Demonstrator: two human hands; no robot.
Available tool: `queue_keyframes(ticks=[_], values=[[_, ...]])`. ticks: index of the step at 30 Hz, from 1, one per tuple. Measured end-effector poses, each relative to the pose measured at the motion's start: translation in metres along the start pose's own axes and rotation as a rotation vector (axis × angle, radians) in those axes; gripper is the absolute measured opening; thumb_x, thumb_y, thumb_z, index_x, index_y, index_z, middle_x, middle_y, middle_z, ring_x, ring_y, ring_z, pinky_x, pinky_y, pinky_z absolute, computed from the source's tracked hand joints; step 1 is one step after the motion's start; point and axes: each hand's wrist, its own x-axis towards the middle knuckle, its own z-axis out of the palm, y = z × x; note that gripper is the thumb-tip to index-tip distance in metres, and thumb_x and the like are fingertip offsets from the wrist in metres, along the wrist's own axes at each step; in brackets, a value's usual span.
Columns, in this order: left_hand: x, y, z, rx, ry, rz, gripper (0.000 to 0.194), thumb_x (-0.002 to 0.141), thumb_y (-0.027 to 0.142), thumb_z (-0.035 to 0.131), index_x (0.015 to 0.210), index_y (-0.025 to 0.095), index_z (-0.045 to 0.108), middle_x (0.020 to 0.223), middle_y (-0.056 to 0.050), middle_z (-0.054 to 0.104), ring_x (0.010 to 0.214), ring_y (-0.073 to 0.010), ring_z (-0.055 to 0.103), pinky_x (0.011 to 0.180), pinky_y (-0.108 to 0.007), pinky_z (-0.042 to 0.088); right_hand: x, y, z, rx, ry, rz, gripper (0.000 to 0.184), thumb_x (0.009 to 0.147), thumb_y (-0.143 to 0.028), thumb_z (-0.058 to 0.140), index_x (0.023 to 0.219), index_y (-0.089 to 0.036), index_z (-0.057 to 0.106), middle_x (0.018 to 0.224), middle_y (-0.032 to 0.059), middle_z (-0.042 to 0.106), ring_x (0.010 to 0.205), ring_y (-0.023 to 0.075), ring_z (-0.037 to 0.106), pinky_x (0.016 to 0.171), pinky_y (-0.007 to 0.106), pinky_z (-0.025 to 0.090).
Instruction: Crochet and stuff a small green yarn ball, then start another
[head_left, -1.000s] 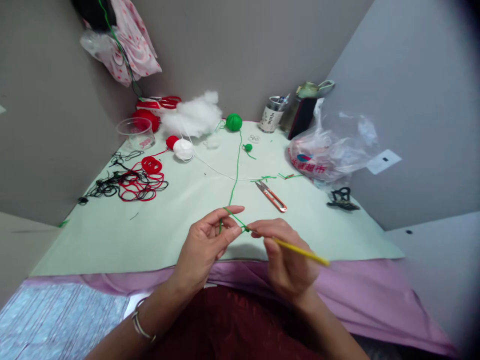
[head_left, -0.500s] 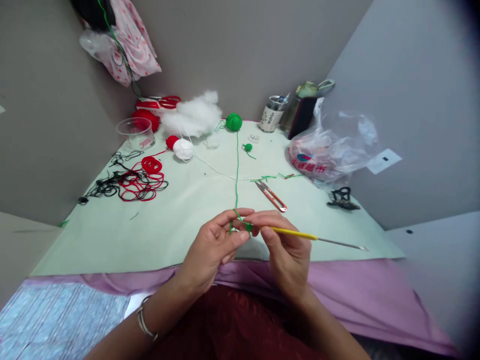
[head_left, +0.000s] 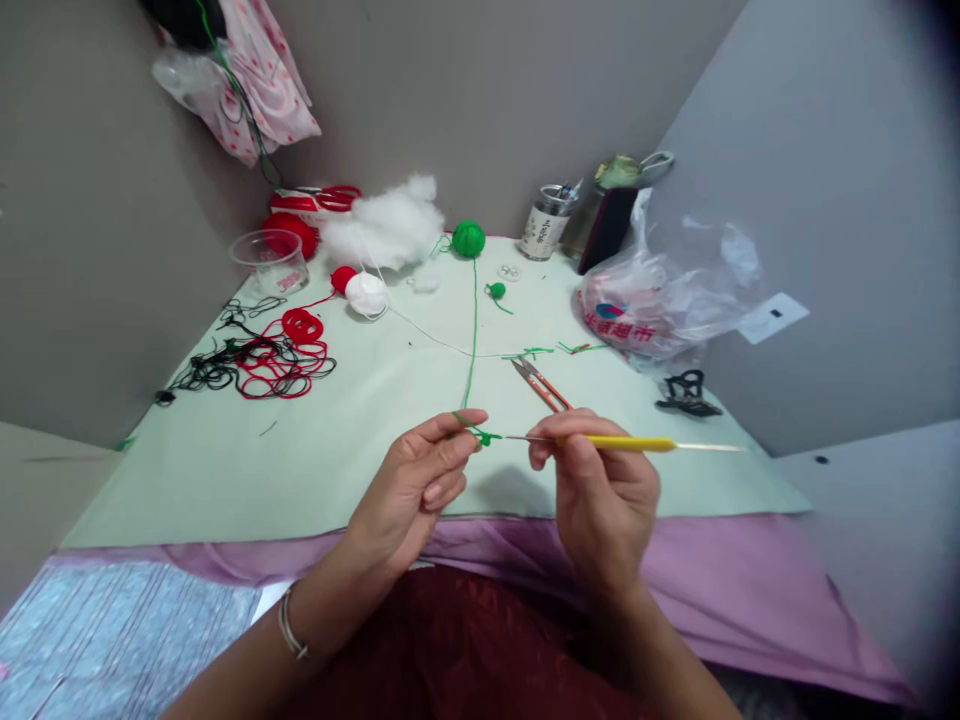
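My left hand [head_left: 416, 480] pinches a small green crochet piece [head_left: 486, 438] between thumb and fingers. Green yarn [head_left: 473, 320] crosses its raised index finger and leads back to a green yarn ball [head_left: 469, 240] at the far edge. In my right hand [head_left: 604, 490] is a crochet hook with a yellow handle [head_left: 637, 443], held like a pencil. The hook's thin metal tip points left and meets the right end of the green piece; whether a loop sits on it is too small to tell. Orange thread snips [head_left: 544, 385] lie just behind my right hand, their handle partly hidden.
Tangled black cord [head_left: 214, 368] and red yarn [head_left: 289, 365] lie at left, near a clear plastic cup [head_left: 270, 265]. White stuffing [head_left: 386, 228] and a white yarn ball [head_left: 367, 295] are farther back. A plastic bag [head_left: 660, 300] and black hair claw [head_left: 688, 393] stand at right.
My right hand has drawn right, away from my left, with the hook now lying nearly level. The green piece shows between the hands. My left hand has shifted slightly left.
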Motion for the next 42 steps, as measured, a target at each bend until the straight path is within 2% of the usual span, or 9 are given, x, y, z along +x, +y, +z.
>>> queue_keyframes(ticks=[5,11,14,19,21,24,29,38,42], values=[[-0.005,-0.003,0.005,0.163,-0.008,0.057,0.028,0.078,0.022,0.091,0.105,0.025,0.084,0.078,0.005,0.06,0.043,0.0047,0.036,0.042,-0.013,0.022,0.0,0.001,0.005,0.053,-0.118,0.083,0.018,0.102,-0.02,0.064,0.102,-0.027,0.081,0.095,0.0022,0.078,0.083,0.0146,0.069,0.073,0.028,0.056],[-0.004,-0.002,0.0,0.264,0.027,0.134,0.022,0.083,0.029,0.088,0.104,0.025,0.085,0.079,0.004,0.061,0.045,0.0028,0.037,0.043,-0.015,0.025,-0.002,-0.001,-0.002,0.085,-0.147,0.115,0.023,0.107,-0.021,0.054,0.105,-0.026,0.076,0.095,0.0013,0.077,0.076,0.0133,0.068,0.072,0.029,0.057],[-0.004,-0.002,-0.002,0.298,0.058,0.176,0.023,0.082,0.029,0.088,0.104,0.024,0.084,0.078,0.004,0.061,0.047,0.0012,0.038,0.043,-0.015,0.026,-0.003,-0.006,-0.004,-0.156,-0.186,-0.099,0.025,0.105,-0.014,0.053,0.114,-0.025,0.073,0.097,0.0031,0.077,0.082,0.0156,0.071,0.075,0.032,0.059],[-0.005,-0.002,0.0,0.218,0.023,0.093,0.051,0.077,0.025,0.092,0.125,0.023,0.076,0.072,0.006,0.059,0.046,0.0003,0.034,0.043,-0.015,0.022,-0.005,-0.008,-0.003,-0.605,-0.321,-0.52,0.033,0.097,-0.009,0.063,0.124,-0.026,0.073,0.107,0.0095,0.078,0.096,0.0215,0.075,0.077,0.034,0.063],[-0.004,-0.001,0.0,0.134,-0.025,-0.006,0.053,0.078,0.026,0.091,0.128,0.019,0.074,0.065,0.008,0.053,0.044,0.0009,0.027,0.043,-0.015,0.019,-0.005,-0.008,-0.002,-0.596,-0.285,-0.465,0.032,0.098,-0.01,0.062,0.12,-0.027,0.076,0.106,0.0089,0.077,0.095,0.0213,0.075,0.076,0.034,0.064],[-0.004,0.002,-0.001,0.059,-0.056,-0.081,0.047,0.08,0.023,0.089,0.124,0.015,0.074,0.061,0.01,0.047,0.043,0.0016,0.019,0.042,-0.015,0.017,-0.003,-0.007,-0.001,-0.268,-0.113,-0.21,0.024,0.103,-0.015,0.056,0.111,-0.026,0.076,0.095,0.0059,0.075,0.08,0.0182,0.071,0.069,0.034,0.061],[-0.007,0.001,0.004,0.146,-0.01,0.012,0.043,0.078,0.023,0.091,0.118,0.018,0.077,0.073,0.007,0.055,0.044,0.003,0.028,0.041,-0.015,0.018,0.001,0.0,0.002,0.105,-0.11,0.078,0.018,0.104,-0.025,0.059,0.1,-0.023,0.077,0.092,0.0048,0.076,0.071,0.015,0.066,0.062,0.03,0.057],[-0.009,0.0,0.002,0.287,0.026,0.077,0.066,0.079,0.025,0.091,0.14,0.024,0.067,0.081,0.005,0.061,0.046,0.001,0.035,0.041,-0.016,0.024,-0.001,-0.002,0.003,0.099,-0.152,0.13,0.019,0.106,-0.028,0.057,0.103,-0.023,0.076,0.096,0.0057,0.079,0.072,0.0149,0.069,0.065,0.031,0.059],[-0.009,0.0,-0.002,0.344,0.013,0.133,0.052,0.085,0.027,0.086,0.135,0.026,0.071,0.082,0.005,0.062,0.046,0.0002,0.036,0.041,-0.017,0.025,-0.001,-0.006,-0.002,-0.004,-0.149,0.033,0.022,0.108,-0.02,0.051,0.106,-0.024,0.073,0.096,0.0037,0.078,0.072,0.0137,0.07,0.068,0.03,0.06]])
